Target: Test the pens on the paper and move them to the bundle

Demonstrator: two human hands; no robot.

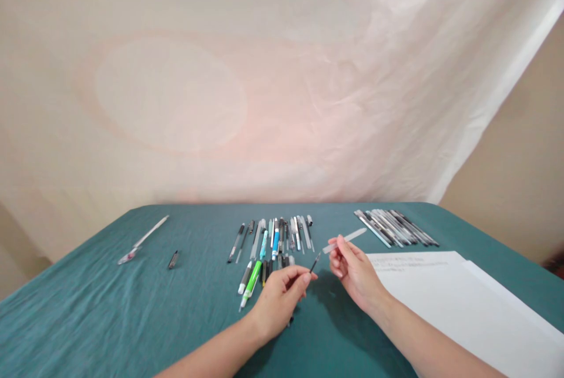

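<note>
My left hand (282, 298) is closed on a thin dark pen refill (315, 263), its tip pointing up and to the right. My right hand (356, 272) pinches a translucent white pen barrel (353, 235) that slants up to the right. The refill's tip comes close to the barrel's lower end; whether they touch I cannot tell. Just beyond my left hand lies a bright green pen (252, 284), partly among other pens. Behind it are a blue-and-white pen (275, 240) and a turquoise pen (264, 244) in a row of several pens and parts.
A stack of several pens (396, 228) lies at the back right. White paper sheets (462, 307), one with writing, cover the right side. On the left are a black pen cap (173, 259) and a white stick-like pen (152, 229) with a clear wrapper. Green cloth (88, 313) covers the table.
</note>
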